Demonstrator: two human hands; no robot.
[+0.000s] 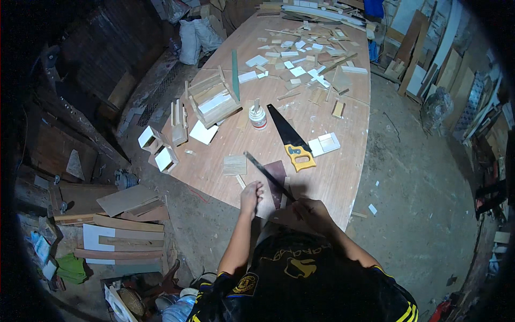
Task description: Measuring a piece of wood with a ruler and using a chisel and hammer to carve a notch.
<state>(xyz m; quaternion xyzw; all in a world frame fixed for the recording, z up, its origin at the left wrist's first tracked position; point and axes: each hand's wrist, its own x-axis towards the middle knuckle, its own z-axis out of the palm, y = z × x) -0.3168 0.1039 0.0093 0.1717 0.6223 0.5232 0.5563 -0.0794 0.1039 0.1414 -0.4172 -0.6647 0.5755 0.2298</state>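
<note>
My right hand is closed around one end of a long, dark, narrow bar that looks like a file. The bar slants up and left, over a reddish-brown sheet that resembles sandpaper. Curled fingers show on my left hand, close to the table's near edge; what they hold, if anything, is hidden. Just beyond that hand lies a thin wooden strip, with a square wood piece behind it. A handsaw with a yellow handle rests farther off, beside white-faced wood pieces.
A white jar with a stick in it stands mid-table. To its left are an open wooden box and small box-like pieces. Many offcuts cover the far half. Boards lie on the floor at left.
</note>
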